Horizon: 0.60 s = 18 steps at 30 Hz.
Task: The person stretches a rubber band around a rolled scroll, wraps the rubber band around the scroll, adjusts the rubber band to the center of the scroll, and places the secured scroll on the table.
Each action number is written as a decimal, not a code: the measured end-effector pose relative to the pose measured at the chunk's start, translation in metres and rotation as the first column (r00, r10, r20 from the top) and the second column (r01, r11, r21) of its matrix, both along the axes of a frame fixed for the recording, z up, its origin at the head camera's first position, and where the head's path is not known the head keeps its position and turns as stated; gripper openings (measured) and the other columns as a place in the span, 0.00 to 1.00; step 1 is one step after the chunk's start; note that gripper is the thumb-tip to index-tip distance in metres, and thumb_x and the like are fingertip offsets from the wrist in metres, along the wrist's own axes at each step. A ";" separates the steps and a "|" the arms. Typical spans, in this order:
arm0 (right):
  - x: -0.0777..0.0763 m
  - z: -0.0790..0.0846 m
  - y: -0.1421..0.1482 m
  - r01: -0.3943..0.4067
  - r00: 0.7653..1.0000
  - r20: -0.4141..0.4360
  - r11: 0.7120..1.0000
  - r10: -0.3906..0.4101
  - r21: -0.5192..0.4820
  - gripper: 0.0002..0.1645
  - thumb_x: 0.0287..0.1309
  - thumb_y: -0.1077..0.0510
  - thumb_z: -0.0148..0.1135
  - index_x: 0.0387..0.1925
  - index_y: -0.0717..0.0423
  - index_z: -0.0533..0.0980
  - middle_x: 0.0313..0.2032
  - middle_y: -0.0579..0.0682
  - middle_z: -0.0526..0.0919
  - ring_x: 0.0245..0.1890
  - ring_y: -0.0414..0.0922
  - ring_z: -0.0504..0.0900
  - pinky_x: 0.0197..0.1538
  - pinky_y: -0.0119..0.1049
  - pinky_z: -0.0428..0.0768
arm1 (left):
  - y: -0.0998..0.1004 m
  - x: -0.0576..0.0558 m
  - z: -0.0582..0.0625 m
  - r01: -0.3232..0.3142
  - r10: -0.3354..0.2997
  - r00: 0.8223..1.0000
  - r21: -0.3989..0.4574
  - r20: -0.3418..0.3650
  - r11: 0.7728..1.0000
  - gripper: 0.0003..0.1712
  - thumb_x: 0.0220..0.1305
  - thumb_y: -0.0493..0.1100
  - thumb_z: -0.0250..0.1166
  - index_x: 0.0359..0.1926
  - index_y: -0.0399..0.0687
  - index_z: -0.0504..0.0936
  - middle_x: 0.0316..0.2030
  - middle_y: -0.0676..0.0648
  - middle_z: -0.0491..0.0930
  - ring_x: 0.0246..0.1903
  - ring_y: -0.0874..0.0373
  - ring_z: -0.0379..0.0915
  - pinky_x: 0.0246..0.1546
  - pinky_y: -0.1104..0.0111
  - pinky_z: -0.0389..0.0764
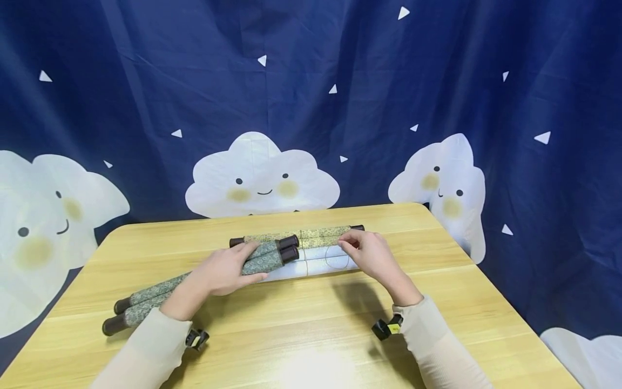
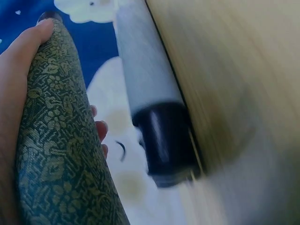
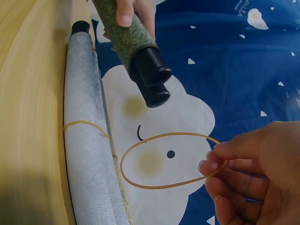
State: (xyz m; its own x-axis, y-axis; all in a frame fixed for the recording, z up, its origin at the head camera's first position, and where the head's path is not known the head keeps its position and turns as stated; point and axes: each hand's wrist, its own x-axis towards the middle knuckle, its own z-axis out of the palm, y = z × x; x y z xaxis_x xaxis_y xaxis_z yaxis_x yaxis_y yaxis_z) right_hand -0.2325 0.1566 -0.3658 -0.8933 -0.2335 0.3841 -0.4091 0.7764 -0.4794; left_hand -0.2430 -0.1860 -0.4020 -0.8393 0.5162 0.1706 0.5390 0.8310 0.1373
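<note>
My left hand (image 1: 218, 273) grips a pair of rolled scrolls (image 1: 264, 263) in green patterned fabric with dark end knobs, held side by side at a slant. The right wrist view shows their knobs (image 3: 152, 70) pointing toward the right hand. Between thumb and fingertips, my right hand (image 3: 253, 173) pinches a thin tan rubber band (image 3: 121, 165), which hangs as an open loop. Silver-white scrolls (image 3: 79, 89) lie on the table, with another rubber band (image 3: 84, 123) round them. Behind these are yellow patterned scrolls (image 1: 320, 238), partly covered by the green pair in the head view.
The wooden table (image 1: 301, 329) has its back edge against a dark blue curtain (image 1: 301, 97) printed with white clouds. A small black device (image 1: 196, 339) sits at the left wrist, and another (image 1: 387, 327) at the right.
</note>
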 end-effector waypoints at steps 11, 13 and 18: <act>0.001 0.001 0.001 0.024 0.999 -0.028 1.000 -0.024 -0.004 0.05 0.62 0.54 0.65 0.34 0.48 0.85 0.29 0.40 0.85 0.25 0.38 0.77 0.34 0.40 0.75 | 0.041 0.026 0.008 0.090 -0.089 0.996 -0.035 0.010 0.995 0.52 0.60 0.77 0.52 0.72 0.45 0.63 0.63 0.37 0.71 0.57 0.40 0.72 0.59 0.49 0.72; 0.001 0.000 0.000 0.031 0.999 -0.033 1.000 -0.031 0.000 0.05 0.62 0.54 0.65 0.34 0.48 0.85 0.28 0.40 0.85 0.26 0.38 0.77 0.34 0.40 0.75 | 0.046 0.029 0.008 0.102 -0.101 0.995 -0.032 0.012 0.994 0.53 0.59 0.77 0.53 0.71 0.45 0.64 0.63 0.38 0.71 0.58 0.40 0.72 0.59 0.49 0.72; 0.002 -0.002 -0.007 0.024 0.999 -0.035 1.000 -0.023 0.013 0.05 0.62 0.54 0.66 0.35 0.48 0.85 0.30 0.41 0.85 0.27 0.39 0.80 0.33 0.39 0.78 | 0.060 0.033 0.008 0.130 -0.129 0.991 -0.030 0.021 0.991 0.55 0.57 0.81 0.49 0.72 0.46 0.63 0.63 0.39 0.71 0.57 0.42 0.73 0.58 0.50 0.73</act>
State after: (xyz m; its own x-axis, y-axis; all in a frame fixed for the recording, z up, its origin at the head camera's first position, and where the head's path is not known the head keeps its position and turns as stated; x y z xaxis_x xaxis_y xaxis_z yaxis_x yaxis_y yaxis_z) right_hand -0.2308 0.1500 -0.3678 -0.8846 -0.2181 0.4121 -0.4070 0.7924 -0.4544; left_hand -0.2097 -0.1259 -0.3945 -0.7681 0.6253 0.1376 0.6397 0.7585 0.1239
